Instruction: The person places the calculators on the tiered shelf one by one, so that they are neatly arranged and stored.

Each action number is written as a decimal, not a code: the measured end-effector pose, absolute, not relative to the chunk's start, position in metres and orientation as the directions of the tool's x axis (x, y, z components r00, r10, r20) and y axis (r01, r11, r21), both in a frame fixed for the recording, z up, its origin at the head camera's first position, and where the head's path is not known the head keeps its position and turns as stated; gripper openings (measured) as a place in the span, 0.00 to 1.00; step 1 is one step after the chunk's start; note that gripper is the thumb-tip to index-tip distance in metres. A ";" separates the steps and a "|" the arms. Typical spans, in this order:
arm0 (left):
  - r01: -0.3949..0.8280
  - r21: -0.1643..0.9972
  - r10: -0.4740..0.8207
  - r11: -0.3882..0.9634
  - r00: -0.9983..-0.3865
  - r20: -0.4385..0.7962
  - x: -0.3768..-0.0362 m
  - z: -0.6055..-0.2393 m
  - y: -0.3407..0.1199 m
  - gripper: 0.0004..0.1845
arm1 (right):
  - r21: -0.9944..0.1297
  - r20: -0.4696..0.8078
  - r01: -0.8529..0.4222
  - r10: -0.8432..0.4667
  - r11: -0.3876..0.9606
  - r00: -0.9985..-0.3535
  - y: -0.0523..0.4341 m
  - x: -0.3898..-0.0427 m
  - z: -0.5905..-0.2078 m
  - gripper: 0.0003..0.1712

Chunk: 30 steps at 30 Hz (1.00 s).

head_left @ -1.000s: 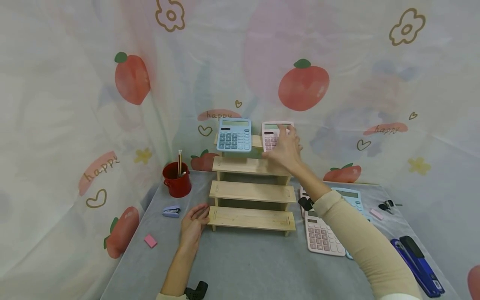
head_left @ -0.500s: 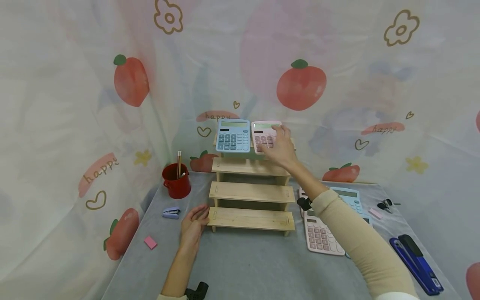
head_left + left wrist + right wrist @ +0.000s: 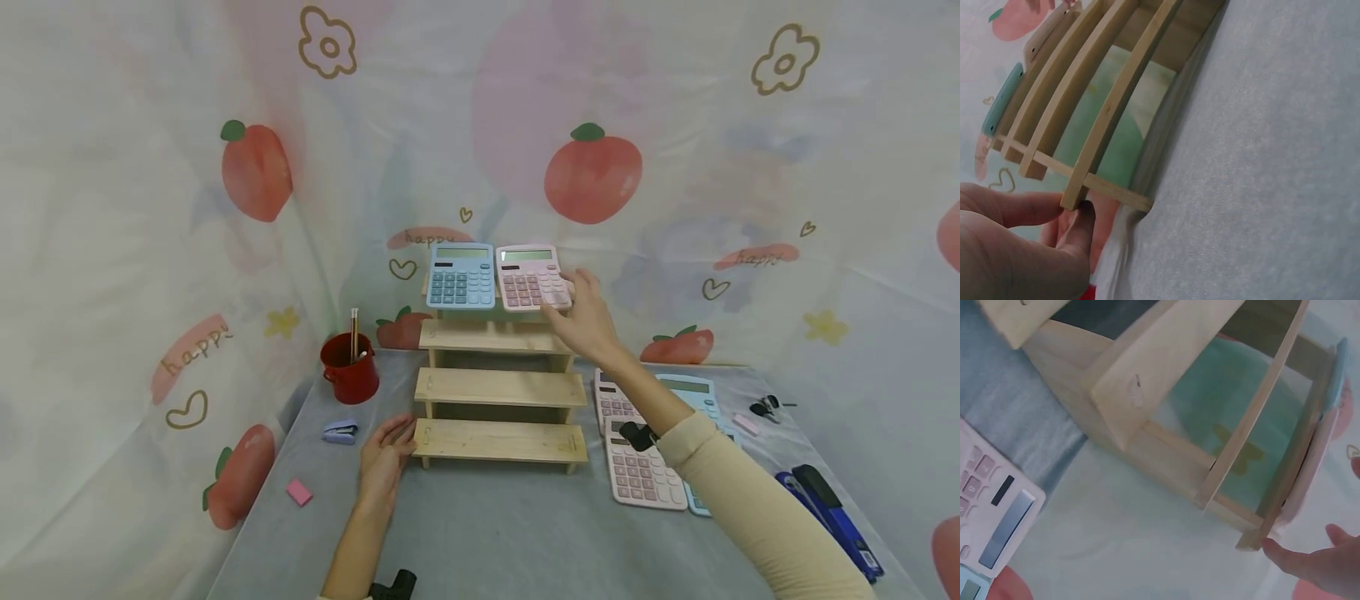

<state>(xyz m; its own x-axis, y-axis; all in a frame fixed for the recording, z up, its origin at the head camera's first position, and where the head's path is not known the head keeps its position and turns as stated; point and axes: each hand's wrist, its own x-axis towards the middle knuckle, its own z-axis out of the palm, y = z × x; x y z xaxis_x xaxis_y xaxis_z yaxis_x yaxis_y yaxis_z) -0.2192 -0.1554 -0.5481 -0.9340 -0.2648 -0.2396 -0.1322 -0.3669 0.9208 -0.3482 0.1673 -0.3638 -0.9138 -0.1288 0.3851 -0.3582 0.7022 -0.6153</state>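
Pink calculator [image 3: 527, 279] — beside right hand [image 3: 588, 323], left hand [image 3: 386, 460] (lower)

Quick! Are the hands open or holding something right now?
Left hand: holding, pinching the end of the bottom wooden step.
Right hand: open beside the pink calculator, not gripping it; whether a fingertip touches it is hard to tell.

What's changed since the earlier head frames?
The pink calculator on the wooden rack moved left, closing most of the gap to the blue calculator. The right hand shifted from the pink one's face to its lower right edge. The left hand still pinches the wooden rack; the blue calculator stayed put.
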 end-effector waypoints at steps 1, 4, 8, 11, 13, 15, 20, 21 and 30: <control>-0.130 0.920 -0.265 -0.370 -0.934 -0.239 -0.219 -0.549 -0.155 0.29 | -0.621 0.378 -0.353 -0.128 0.700 -0.917 0.172 -0.343 -0.365 0.41; -0.128 0.920 -0.260 -0.372 -0.936 -0.235 -0.218 -0.551 -0.155 0.29 | -0.635 0.355 -0.338 -0.127 0.695 -0.926 0.185 -0.328 -0.367 0.39; -0.118 0.919 -0.262 -0.377 -0.938 -0.228 -0.219 -0.552 -0.158 0.30 | -0.619 0.350 -0.347 -0.148 0.704 -0.925 0.200 -0.311 -0.372 0.38; -0.123 0.917 -0.261 -0.379 -0.936 -0.234 -0.219 -0.551 -0.160 0.30 | -0.596 0.354 -0.356 -0.162 0.720 -0.921 0.209 -0.300 -0.376 0.38; -0.124 0.917 -0.258 -0.380 -0.938 -0.233 -0.219 -0.550 -0.161 0.30 | -0.583 0.354 -0.355 -0.166 0.731 -0.921 0.215 -0.292 -0.379 0.37; -0.124 0.919 -0.258 -0.373 -0.938 -0.231 -0.218 -0.548 -0.162 0.30 | -0.573 0.353 -0.353 -0.166 0.740 -0.921 0.219 -0.283 -0.382 0.37; -0.107 0.929 -0.268 -0.354 -0.940 -0.210 -0.217 -0.543 -0.167 0.30 | -0.562 0.334 -0.348 -0.179 0.750 -0.925 0.229 -0.263 -0.395 0.36; -0.108 0.930 -0.268 -0.351 -0.940 -0.210 -0.217 -0.543 -0.167 0.30 | -0.559 0.327 -0.344 -0.180 0.755 -0.928 0.231 -0.259 -0.399 0.36; -0.129 0.928 -0.247 -0.350 -0.943 -0.224 -0.219 -0.548 -0.158 0.30 | -0.513 0.220 -0.249 -0.154 0.821 -0.963 0.266 -0.213 -0.440 0.40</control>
